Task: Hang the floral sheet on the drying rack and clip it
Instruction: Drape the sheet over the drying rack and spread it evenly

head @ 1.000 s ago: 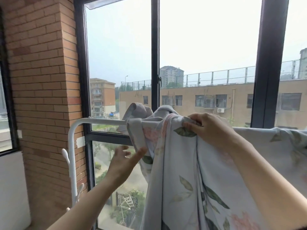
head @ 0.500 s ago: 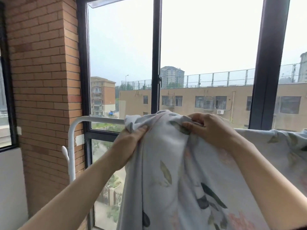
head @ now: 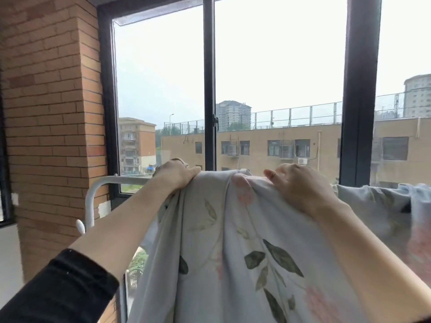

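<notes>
One floral sheet (head: 233, 241), one drying rack (head: 93, 194).
We see two hands: left hand (head: 177, 174), right hand (head: 300, 187), each grip clamped on the sheet.

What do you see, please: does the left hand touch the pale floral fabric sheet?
Touching: the head view shows the left hand gripping the floral sheet.

Brick wall (head: 51, 113) left of dark-framed window (head: 209, 89); overcast daylight.

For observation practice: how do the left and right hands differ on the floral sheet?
The left hand grips the floral sheet at its edge, beside the drying rack's bare rail; the right hand grips farther in. Left arm shows a dark sleeve; right shows none. Both hold its top.
</notes>
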### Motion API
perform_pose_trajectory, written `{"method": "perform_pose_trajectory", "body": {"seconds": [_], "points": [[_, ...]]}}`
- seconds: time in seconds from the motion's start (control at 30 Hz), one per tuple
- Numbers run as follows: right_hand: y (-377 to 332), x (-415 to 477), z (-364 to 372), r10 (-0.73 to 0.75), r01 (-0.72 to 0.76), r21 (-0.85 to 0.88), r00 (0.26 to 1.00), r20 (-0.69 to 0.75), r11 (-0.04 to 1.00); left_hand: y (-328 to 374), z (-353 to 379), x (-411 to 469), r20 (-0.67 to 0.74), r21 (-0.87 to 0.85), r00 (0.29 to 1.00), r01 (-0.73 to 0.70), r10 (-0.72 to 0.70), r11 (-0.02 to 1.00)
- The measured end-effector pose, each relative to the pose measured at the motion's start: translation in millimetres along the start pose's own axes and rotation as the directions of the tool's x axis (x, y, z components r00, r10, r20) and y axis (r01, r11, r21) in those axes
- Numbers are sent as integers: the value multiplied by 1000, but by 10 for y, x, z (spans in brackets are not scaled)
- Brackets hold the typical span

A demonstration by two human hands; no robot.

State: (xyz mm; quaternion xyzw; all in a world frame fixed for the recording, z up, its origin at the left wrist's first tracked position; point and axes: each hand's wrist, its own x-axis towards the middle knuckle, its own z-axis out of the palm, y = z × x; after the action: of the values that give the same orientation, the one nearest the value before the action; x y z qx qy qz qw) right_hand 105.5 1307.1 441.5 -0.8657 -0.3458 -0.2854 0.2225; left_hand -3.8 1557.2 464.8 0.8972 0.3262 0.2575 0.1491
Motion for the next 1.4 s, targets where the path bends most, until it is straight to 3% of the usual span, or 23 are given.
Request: {"method": "perform_pose_trajectory", "body": {"seconds": [0.2, 0.33, 0.43, 0.57, 0.73, 0.87, 1.03, 1.23, 1.4], "points": [[-352, -73, 33, -291, 299, 261, 954, -70, 918, -122, -9, 36, 70, 131, 986, 141, -151, 981], [-653, 33, 202, -391, 369, 245, 919, 44, 897, -283, 48, 107, -21, 113, 974, 225, -224, 968], [-728, 102, 362, -356, 352, 72, 933, 59, 933, -335, 124, 52, -156, -85, 987, 11, -24, 996], [-664, 147, 321, -301, 299, 37, 949, 91, 953, -351, 207, -204, -234, -99, 960, -182, 154, 978], [-636, 139, 254, -221, 222, 8, 963, 153, 975, -765, 177, -454, -486, -223, 830, -421, 274, 879], [-880, 113, 279, -177, 177, 15, 978, 114, 984, -1131, 168, -590, -371, -261, 879, -407, 298, 876], [-1484, 72, 363, -19, 31, -91, 992, 121, 995, -1709, -23, -655, -276, -379, 916, -383, 292, 843], [-2223, 32, 571, 20, -15, -72, 997, 72, 997, -2398, -315, -682, -159, -391, 902, -430, 401, 813], [-2410, 35, 784, 139, -124, -175, 988, 74, 977, -2761, -427, -590, -123, -414, 886, -456, 448, 788]]}}
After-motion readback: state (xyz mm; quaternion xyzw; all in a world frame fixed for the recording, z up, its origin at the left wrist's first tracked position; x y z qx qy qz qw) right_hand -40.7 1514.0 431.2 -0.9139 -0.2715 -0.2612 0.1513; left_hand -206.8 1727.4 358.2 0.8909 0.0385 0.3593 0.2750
